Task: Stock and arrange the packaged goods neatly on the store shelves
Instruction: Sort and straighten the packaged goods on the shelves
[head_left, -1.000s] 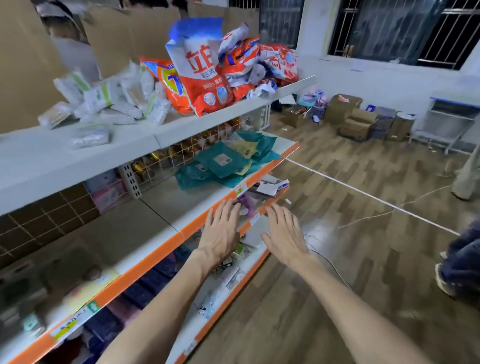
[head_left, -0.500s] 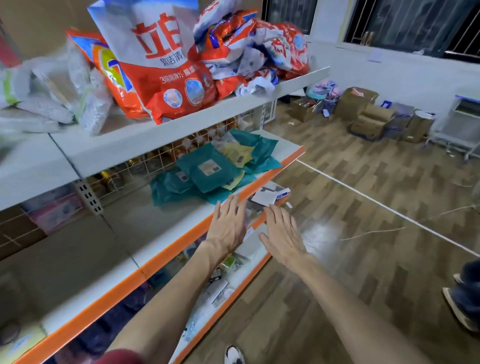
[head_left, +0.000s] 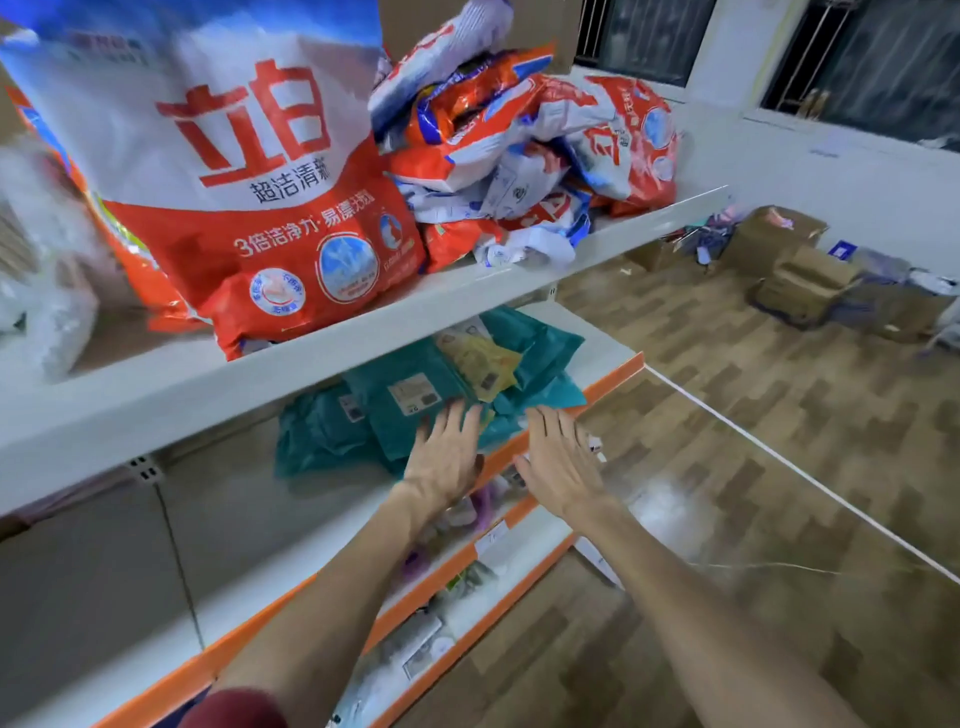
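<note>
The one camera sits on my head, looking forward and down along my arms. It faces the shelf unit (head_left: 363, 332) at a slant from close by, shelves filling the left, the wood floor (head_left: 753, 467) running off right. No second view overlaps it.

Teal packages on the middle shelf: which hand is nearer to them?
Left. The left hand is spread with its fingertips over the teal packages, seemingly touching. The right hand hovers open at the shelf's orange edge, just short of them.
</note>
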